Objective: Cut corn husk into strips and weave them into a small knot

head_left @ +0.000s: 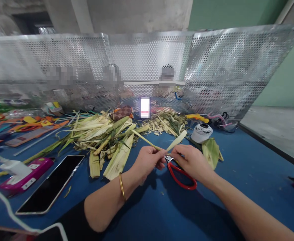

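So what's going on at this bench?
A person is pinching narrow corn husk strips between the fingertips of the left hand and right hand. Red-handled scissors are right at the hands; whether they're gripped is unclear. A heap of husks lies ahead to the left, with shredded trimmings beside it. A dark-screened phone lies on the blue tabletop.

The person wears a plain, smooth, gold-coloured bangle, a slim closed-looking band, around the left wrist, and a black sleeve that ends near the left elbow; the right forearm is bare as far as it shows, and both hands are ungloved.
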A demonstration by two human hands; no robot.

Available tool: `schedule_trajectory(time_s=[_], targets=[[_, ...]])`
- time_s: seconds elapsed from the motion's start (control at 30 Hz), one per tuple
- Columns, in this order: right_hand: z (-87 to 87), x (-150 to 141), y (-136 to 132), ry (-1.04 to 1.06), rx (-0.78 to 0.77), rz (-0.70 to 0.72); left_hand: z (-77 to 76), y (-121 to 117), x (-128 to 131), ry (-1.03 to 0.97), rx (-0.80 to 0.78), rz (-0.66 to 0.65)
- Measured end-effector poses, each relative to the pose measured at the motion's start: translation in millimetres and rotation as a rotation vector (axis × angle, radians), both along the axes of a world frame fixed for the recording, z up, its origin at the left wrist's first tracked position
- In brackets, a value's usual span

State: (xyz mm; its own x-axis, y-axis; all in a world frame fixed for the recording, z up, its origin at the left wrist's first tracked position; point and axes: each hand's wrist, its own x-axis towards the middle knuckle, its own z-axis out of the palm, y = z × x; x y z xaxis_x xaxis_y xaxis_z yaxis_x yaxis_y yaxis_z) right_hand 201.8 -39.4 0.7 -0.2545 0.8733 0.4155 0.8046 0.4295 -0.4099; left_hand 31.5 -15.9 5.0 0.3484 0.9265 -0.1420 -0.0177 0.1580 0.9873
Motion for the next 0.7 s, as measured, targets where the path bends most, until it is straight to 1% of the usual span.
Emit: schedule_trajectory(time_s=[0.1,0.2,0.27,0.37,0.43,0.47,0.53,0.63,0.7], targets=[[-2.0,1.0,1.5,0.014,-0.019,-0.018,-1.5,3.0,-0.7,-0.082,-0.102,-0.021],[-2.4,2.5,2.9,0.035,-0.054,-0.001,-0.5,5.4,-2.1,-0.163,-0.19,-0.045],[-1.8,3.6,3.4,0.024,-0.049,0.01,0.1,5.4,-2.4,-0.165,-0.177,-0.044],[-0.9,4.6,3.6,-0.011,-0.006,0.01,-0.6,3.6,-1.7,-0.089,-0.108,-0.025],[-0.7,4.5,3.6,-0.005,-0.023,-0.001,-1.0,2.0,-1.0,-0.048,-0.084,-0.03],[-0.7,4.1,3.6,0.024,-0.06,-0.006,-1.0,1.3,-0.8,-0.044,-0.084,-0.036],[-0.2,2.6,3.9,0.147,-0.161,0.005,-0.1,0.2,-0.5,-0.063,-0.103,-0.046],[1.3,-0.5,4.3,0.414,-0.285,0.047,1.0,-0.5,-0.2,-0.096,-0.152,-0.064],[1.4,-2.2,4.4,0.578,-0.323,0.033,0.1,-0.7,0.3,-0.094,-0.165,-0.091]])
